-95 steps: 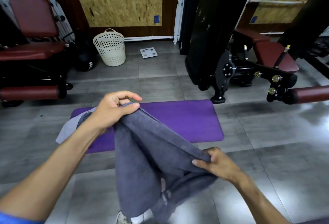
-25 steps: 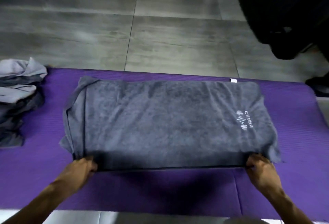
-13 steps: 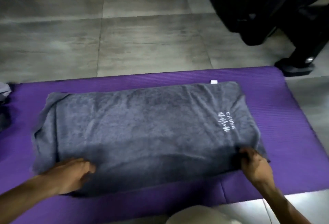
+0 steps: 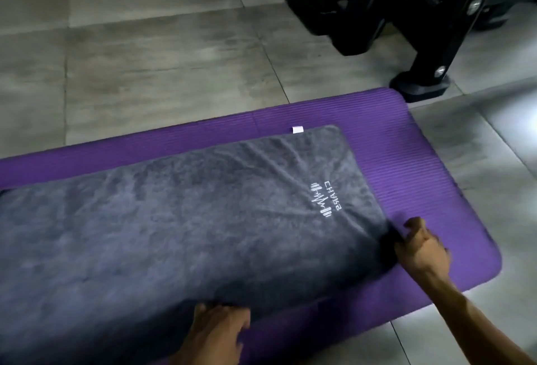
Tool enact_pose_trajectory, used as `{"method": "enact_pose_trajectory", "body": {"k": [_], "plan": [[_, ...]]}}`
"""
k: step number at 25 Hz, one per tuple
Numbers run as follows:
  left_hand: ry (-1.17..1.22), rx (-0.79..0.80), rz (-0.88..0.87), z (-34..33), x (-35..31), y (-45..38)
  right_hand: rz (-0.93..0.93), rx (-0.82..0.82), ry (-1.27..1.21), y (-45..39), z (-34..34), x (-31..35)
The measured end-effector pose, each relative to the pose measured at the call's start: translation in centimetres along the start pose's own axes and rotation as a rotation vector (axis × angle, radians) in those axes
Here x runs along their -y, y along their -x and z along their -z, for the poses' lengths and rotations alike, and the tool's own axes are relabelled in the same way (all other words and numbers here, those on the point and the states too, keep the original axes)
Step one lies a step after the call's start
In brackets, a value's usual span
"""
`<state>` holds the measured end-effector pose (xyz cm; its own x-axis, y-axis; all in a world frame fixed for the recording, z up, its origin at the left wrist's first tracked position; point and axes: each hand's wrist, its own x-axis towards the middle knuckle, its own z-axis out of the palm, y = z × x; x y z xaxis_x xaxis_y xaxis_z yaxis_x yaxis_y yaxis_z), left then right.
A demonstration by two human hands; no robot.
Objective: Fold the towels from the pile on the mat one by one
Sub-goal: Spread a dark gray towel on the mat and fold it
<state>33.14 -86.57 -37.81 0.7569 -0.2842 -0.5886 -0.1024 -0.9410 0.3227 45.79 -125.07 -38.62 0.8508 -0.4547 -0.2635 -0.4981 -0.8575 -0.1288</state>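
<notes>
I see the grey towel (image 4: pixel 186 231) lying flat on the purple mat (image 4: pixel 412 161), a black machine foot (image 4: pixel 421 86) just beyond its corner. My right hand (image 4: pixel 421 248) pinches the towel's near right corner; my left hand (image 4: pixel 216 332) rests flat-fingered on its near edge. White logo (image 4: pixel 325 199) lettering unreadable; a small white tag (image 4: pixel 297 129) shows.

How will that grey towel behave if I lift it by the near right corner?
The grey towel will probably droop limply; creases already fan from where the right hand pinches it. Its plush pile suggests some weight, and it may drag on the ribbed mat.
</notes>
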Motion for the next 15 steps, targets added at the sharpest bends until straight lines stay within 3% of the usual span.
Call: {"method": "enact_pose_trajectory", "body": {"k": [1, 3, 5, 7, 9, 12, 14, 15], "plan": [[0.136, -0.050, 0.068, 0.4, -0.1, -0.2, 0.136, -0.098, 0.080, -0.4, 0.3, 0.9], [0.139, -0.042, 0.217, 1.1, 0.0, -0.9, 0.467, -0.171, 0.085, -1.1, -0.5, 5.5], [0.030, -0.121, 0.326, 1.4, -0.2, -2.1, 0.654, -0.039, 0.036, -1.4, -1.9, 12.6], [0.069, -0.042, 0.342, 1.2, 0.0, -2.6, 0.675, 0.139, 0.043, -2.3, -4.0, 18.0], [0.067, -0.075, 0.292, 0.6, 0.7, -2.7, 0.707, 0.175, 0.195, -6.3, -4.9, 20.0], [0.042, 0.021, 0.330, 0.6, 1.0, -2.8, 0.453, 0.237, 0.245, -14.6, -3.3, 20.8], [0.041, 0.022, 0.321, 1.1, 0.3, -2.9, 0.435, 0.202, 0.229, -15.4, -1.6, 21.3], [0.043, 0.026, 0.310, 1.0, 0.4, -2.8, 0.519, 0.126, 0.216, -13.8, -1.6, 21.8]]}}
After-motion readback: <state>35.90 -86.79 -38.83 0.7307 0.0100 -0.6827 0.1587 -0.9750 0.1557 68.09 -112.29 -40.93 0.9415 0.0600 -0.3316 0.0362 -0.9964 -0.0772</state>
